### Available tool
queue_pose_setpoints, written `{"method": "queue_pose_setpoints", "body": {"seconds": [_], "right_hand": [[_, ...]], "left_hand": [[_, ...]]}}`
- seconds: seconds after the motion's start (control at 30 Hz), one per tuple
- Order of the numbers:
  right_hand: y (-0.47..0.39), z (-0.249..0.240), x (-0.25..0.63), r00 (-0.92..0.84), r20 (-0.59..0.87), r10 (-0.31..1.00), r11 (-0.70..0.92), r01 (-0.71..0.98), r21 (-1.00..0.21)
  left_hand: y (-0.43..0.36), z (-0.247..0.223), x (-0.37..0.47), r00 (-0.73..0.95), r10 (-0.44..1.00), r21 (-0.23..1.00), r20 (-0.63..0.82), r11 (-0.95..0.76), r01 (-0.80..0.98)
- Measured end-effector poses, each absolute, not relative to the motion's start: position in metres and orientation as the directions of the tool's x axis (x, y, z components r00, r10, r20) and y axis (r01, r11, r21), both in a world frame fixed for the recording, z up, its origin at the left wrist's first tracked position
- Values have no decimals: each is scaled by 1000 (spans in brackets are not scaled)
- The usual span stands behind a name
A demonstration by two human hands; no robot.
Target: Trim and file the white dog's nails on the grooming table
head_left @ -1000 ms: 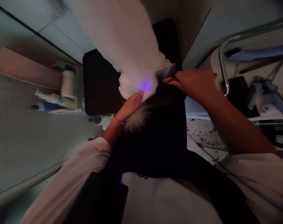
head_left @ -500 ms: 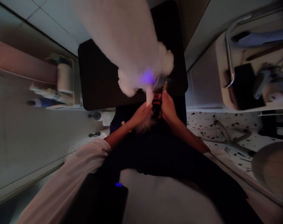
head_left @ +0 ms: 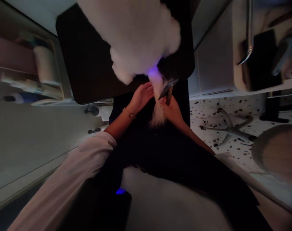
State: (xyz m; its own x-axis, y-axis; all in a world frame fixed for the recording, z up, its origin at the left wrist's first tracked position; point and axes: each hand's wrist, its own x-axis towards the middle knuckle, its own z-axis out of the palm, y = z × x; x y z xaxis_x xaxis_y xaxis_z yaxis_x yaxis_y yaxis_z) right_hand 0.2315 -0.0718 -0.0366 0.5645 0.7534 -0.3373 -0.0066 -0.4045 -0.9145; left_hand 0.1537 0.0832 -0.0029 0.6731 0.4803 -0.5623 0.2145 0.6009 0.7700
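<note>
— Looking at the hands first: what has changed in the last second?

— The right hand (head_left: 171, 110) has come in from about two o'clock of the white dog (head_left: 136, 35) to a spot just below its rear, so both hands now sit close together at the tail (head_left: 157, 96). The dog's body has slid up toward twelve o'clock and the dark table (head_left: 88, 64) fills more of the view.

— And what do you make of that?

— I judge the work has shifted from the flank to the tail itself, which now lies drawn out between the two hands.

— What are the fingers doing?

— The left hand (head_left: 141, 96) has its fingers loosely curled against the tail's left side, touching the fur; I cannot tell if they pinch it. The right hand's fingers are closed around a metal comb (head_left: 168, 88).

— Which way does the comb point?

— Its long axis runs roughly from seven to one o'clock, the free end tilted up toward one, just beside the tail's right side.

— And the tail?

— It hangs from the dog's rear toward six o'clock, its fluffy tip lying over the person's dark lap. A purple glow shows at its root.
</note>
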Motion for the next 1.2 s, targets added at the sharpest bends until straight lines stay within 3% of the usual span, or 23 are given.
{"method": "queue_pose_setpoints", "body": {"seconds": [0.13, 0.23, 0.33, 0.47, 0.7, 1.0, 1.2], "right_hand": [[-106, -20, 246, 532, -432, 728, -547, 72, -834], [-108, -1, 265, 641, -348, 684, -576, 181, -798], [-76, 15, 278, 650, -266, 712, -538, 261, -801], [-20, 19, 274, 548, -373, 748, -620, 379, -687], [-54, 3, 243, 510, -526, 681, -733, 462, -500], [-98, 15, 212, 427, -660, 618, -754, 560, -344], [-127, 35, 225, 377, -787, 487, -773, 605, -189]], "left_hand": [[73, -4, 177, 674, 533, 796, -511, 591, 136], [65, -7, 174, 653, 573, 835, -495, 521, 176], [61, -13, 161, 642, 594, 861, -486, 452, 234], [66, -25, 141, 679, 535, 863, -504, 354, 361], [86, -38, 135, 728, 352, 710, -588, 657, 256], [64, -35, 172, 787, 212, 569, -579, 796, 204], [46, -32, 186, 740, 359, 531, -569, 847, -3]]}}
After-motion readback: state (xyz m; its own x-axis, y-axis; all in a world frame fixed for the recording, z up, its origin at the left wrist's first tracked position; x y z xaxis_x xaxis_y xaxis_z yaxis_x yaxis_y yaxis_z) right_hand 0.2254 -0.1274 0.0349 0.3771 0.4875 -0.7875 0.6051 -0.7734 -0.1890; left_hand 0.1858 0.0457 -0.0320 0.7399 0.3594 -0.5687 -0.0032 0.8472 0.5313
